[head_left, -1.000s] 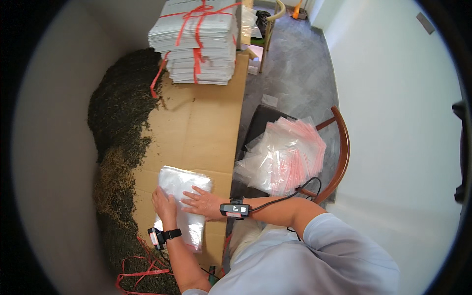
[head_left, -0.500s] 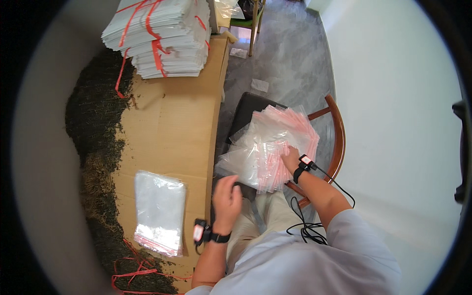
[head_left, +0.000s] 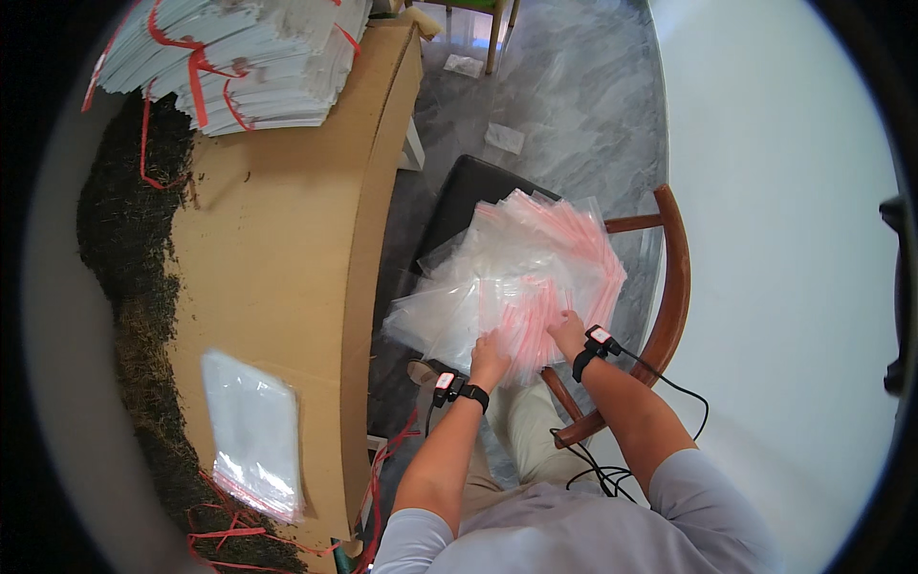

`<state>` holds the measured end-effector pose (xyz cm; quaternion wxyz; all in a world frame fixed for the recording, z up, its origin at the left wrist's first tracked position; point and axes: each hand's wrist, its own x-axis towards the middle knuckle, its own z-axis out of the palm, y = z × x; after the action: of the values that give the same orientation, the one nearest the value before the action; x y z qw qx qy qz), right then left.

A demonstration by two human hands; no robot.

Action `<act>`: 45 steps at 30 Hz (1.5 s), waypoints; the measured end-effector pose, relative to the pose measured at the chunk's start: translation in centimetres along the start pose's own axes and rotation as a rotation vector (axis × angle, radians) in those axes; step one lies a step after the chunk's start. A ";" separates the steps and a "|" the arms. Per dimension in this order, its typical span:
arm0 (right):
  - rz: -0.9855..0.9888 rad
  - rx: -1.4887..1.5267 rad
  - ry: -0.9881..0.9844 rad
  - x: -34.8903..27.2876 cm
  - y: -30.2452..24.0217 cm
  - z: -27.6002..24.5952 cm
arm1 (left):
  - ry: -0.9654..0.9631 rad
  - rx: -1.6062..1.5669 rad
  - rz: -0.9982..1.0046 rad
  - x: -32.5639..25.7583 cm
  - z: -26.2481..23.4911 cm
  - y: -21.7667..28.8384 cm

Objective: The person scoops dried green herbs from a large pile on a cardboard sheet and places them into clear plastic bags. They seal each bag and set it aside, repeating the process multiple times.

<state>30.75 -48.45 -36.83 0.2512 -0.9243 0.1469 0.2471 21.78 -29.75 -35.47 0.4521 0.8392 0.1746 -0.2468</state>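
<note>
The bags (head_left: 469, 263) lie on the chair (head_left: 469, 182), their pink strips (head_left: 529, 320) pointing away between the left hand (head_left: 490, 359) and right hand (head_left: 569, 332), both touching them, but I can't tell if either one has pinched any.

The chair (head_left: 469, 189) bears fanned clear bags (head_left: 512, 258); the cardboard (head_left: 277, 258), stacked bags (head_left: 253, 430) and white bundles (head_left: 292, 81).

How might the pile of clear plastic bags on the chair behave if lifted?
The pink-edged clear plastic bags would probably sag, since they look like thin, see-through film. They may slide apart, being glossy and loosely fanned. Each is likely light for its size, as it looks flat.
</note>
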 end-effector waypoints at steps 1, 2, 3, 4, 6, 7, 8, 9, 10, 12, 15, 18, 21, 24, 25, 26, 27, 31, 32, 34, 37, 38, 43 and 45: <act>0.014 0.006 -0.024 0.3 0.1 -0.1 | -0.034 -0.018 -0.016 0.2 0.5 0.1; 0.037 0.008 -0.034 0.5 0.2 -0.2 | -0.025 -0.014 -0.032 0.4 0.8 0.2; 0.019 0.003 -0.032 0.7 0.2 -0.1 | -0.014 -0.010 -0.047 0.4 1.1 0.4; 0.011 -0.008 -0.016 0.9 0.2 0.0 | -0.031 0.003 -0.080 0.5 1.2 0.6; 0.014 0.011 -0.010 1.0 0.3 0.4 | -0.017 0.015 -0.049 0.6 1.0 0.7; 0.023 0.042 -0.019 1.0 0.3 0.6 | -0.010 0.025 -0.050 0.6 0.9 0.8; 0.050 0.061 -0.011 1.0 0.3 0.9 | -0.012 0.015 -0.043 0.6 0.9 0.9; 0.047 0.166 -0.029 0.9 0.3 1.1 | 0.000 0.005 -0.044 0.6 0.8 0.9; 0.063 0.259 -0.031 0.8 0.2 1.3 | 0.011 -0.004 -0.045 0.6 0.7 1.0; 0.090 0.388 -0.172 0.6 0.0 1.2 | 0.015 -0.028 -0.036 0.4 0.7 1.1; 0.108 0.474 -0.466 0.6 -0.8 0.4 | 0.037 0.021 0.004 0.1 1.1 1.3; 0.144 0.581 -0.513 0.0 -2.0 -0.6 | 0.087 0.116 0.017 -0.2 1.7 1.8; 0.205 0.722 -0.541 -0.6 -3.0 -1.2 | 0.134 0.185 -0.020 -0.2 2.4 2.2; 0.232 0.781 -0.564 -0.6 -3.3 -1.5 | 0.179 0.204 -0.036 0.0 2.9 1.9; 0.245 0.806 -0.581 -0.4 -3.2 -1.6 | 0.211 0.215 -0.029 0.2 2.9 1.6; 0.278 0.843 -0.600 -0.2 -3.1 -1.7 | 0.212 0.187 -0.033 0.4 2.9 1.2; 0.277 0.844 -0.609 -0.1 -3.0 -1.7 | 0.226 0.171 -0.032 0.8 2.7 0.8; 0.290 0.921 -0.682 0.5 -2.4 -1.7 | 0.195 -0.029 -0.088 1.5 1.8 -1.0; 0.317 0.963 -0.700 0.6 -2.4 -1.6 | 0.184 -0.052 -0.038 1.5 1.7 -1.1; 0.222 0.888 -0.754 0.7 -2.4 -1.6 | 0.162 -0.110 -0.002 1.3 1.6 -0.9; 0.156 0.879 -0.862 0.4 -2.7 -1.4 | 0.128 -0.198 0.086 0.8 1.6 -0.1; 0.127 0.891 -0.888 0.3 -2.9 -1.3 | 0.106 -0.190 0.092 0.7 1.5 0.1; -0.058 0.793 -0.731 -1.0 -3.5 0.0 | -0.007 -0.071 0.106 0.6 1.0 0.2; -0.030 0.777 -0.721 -1.0 -3.5 0.1 | 0.007 -0.057 0.099 0.7 1.0 -0.1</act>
<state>31.32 -45.32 -34.99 0.6132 -0.6216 0.1187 0.4728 22.03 -30.52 -36.44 0.4869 0.8344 0.1415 -0.2161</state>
